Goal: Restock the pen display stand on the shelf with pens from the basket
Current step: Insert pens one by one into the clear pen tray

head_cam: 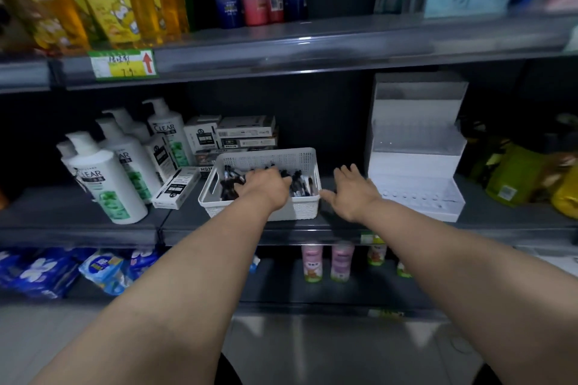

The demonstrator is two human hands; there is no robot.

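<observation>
Left arm: extended forward from the lower left, forearm straight, with the wrist crossing the front rim of the basket [266,159].
Left hand [266,186]: palm down inside the basket, back of the hand uppermost, fingers dipped among the pens [300,186].
Left grip: fingertips were buried in the pens (hidden from the head camera), so it could not be told whether they pinched one.
Right arm: extended forward from the lower right, forearm straight and roughly level with the left.
Right hand [353,194]: palm down over the shelf [93,216], in the gap between the basket and the display stand [413,147], with the thumb pointing toward the basket's right front corner.
Right grip: fingers straight and spread, holding nothing.
Basket: white and perforated, it stood at the middle of the shelf, just left of the right hand.
Pens: dark-barrelled, they lay heaped in the basket on either side of the left hand.
Display stand: white and tiered, it stood on the same shelf just right of the right hand, with a row of small holes along its low front tier.
Neighbours: white shampoo bottles [106,178] stood left of the basket, flat boxes [247,131] were stacked behind it, and green packets [513,175] lay right of the stand.
</observation>
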